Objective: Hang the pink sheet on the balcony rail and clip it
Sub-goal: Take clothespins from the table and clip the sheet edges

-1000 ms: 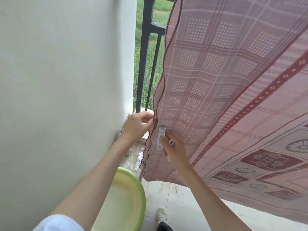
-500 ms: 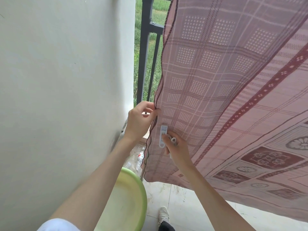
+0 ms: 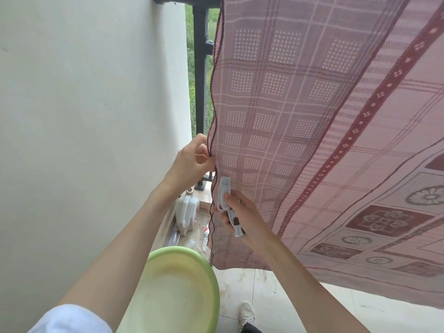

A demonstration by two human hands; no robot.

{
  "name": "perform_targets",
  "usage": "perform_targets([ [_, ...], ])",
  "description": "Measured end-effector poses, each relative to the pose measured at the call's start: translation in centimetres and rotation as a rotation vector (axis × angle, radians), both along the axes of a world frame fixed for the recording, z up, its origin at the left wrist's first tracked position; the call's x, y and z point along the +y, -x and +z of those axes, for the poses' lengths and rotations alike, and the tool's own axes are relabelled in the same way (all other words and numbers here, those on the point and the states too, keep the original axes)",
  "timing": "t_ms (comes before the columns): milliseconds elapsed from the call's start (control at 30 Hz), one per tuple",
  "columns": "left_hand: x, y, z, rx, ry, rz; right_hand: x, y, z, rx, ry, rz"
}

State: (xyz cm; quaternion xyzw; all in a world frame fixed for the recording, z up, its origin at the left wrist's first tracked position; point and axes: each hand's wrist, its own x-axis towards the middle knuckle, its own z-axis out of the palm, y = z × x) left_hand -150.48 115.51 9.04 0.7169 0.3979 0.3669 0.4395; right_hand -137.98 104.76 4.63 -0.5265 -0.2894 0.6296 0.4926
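The pink sheet, checked with dark red bands and flower panels, hangs from the top of the view down over the black balcony rail, hiding most of it. My left hand pinches the sheet's dark left hem about halfway down. My right hand is just below, holding a white plastic clip upright against the sheet near the hem; a second clip sticks out under the same palm. Whether the clip's jaws grip the cloth, I cannot tell.
A white wall fills the left side. A light green basin sits below my left forearm. A plastic jug and bottles lie on the tiled floor by the rail's foot. My shoe is at the bottom.
Both hands have risen a little along the sheet's left hem. The view has tilted down, showing the jug by the rail's foot and more of the basin.
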Motion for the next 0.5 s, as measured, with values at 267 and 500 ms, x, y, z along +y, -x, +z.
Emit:
perform_targets([
  [267, -0.6, -0.6, 2.2, 0.173, -0.173, 0.037, -0.4, 0.3, 0.1, -0.010, -0.081, -0.023],
  [500, 0.4, 0.3, 3.1, 0.211, -0.243, 0.121, -0.1, 1.6, 0.9, 0.013, -0.098, -0.017],
])
